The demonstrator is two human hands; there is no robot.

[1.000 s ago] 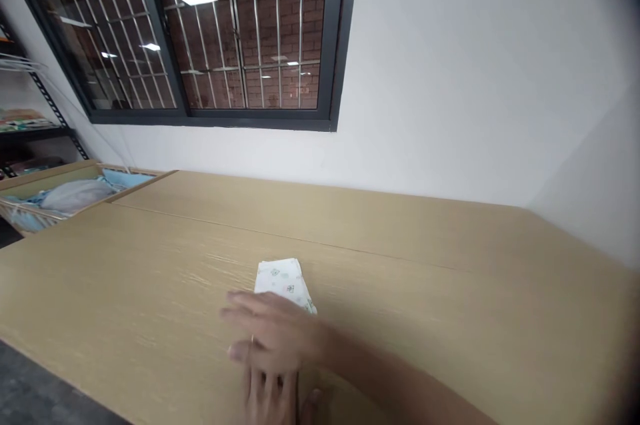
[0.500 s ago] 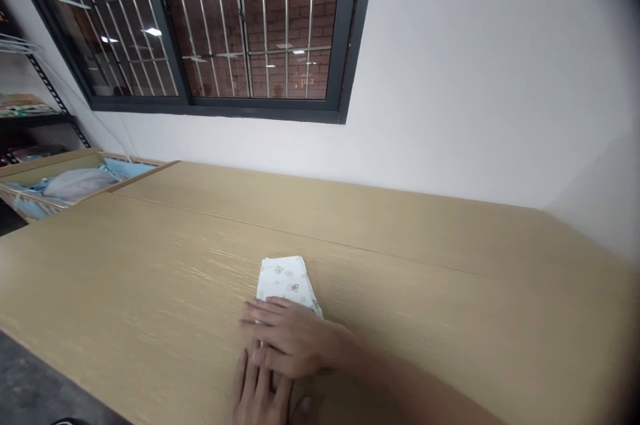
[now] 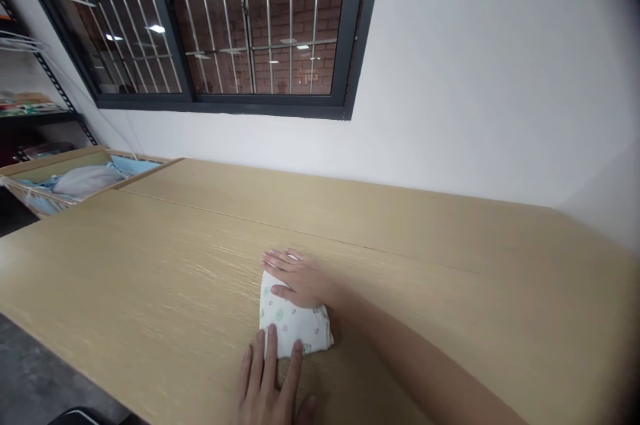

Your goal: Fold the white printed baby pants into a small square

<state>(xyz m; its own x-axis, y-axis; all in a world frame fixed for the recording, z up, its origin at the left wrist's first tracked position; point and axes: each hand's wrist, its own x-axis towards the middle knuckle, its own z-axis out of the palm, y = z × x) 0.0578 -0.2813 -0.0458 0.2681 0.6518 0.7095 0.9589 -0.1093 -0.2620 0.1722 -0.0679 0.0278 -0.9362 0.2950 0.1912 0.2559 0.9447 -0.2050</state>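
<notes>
The person has 2 hands on a folded white cloth (image 3: pixel 295 322) with tiny green and pink pictures on it. The cloth lies flat on a light wood table (image 3: pixel 150 265), near the table's front edge.

The right hand (image 3: pixel 300 278) lies flat and open on the far part of the cloth, with its fingers pointing left. It presses down and does not pinch. It hides the far end of the cloth, so I can't see how that end looks. The left hand (image 3: pixel 267 378) is open too, with its fingers spread and their tips on the near part of the cloth. The bottom of the picture cuts off the rest of that hand.

A moment ago the right hand sat nearer the front, and the far end of the cloth stuck out past it. Now that hand has moved up, and the front of the cloth shows.

Far off to the left is a basket (image 3: pixel 50 172) with blue cloth (image 3: pixel 135 165) and a pale bundle (image 3: pixel 85 180) in it.
</notes>
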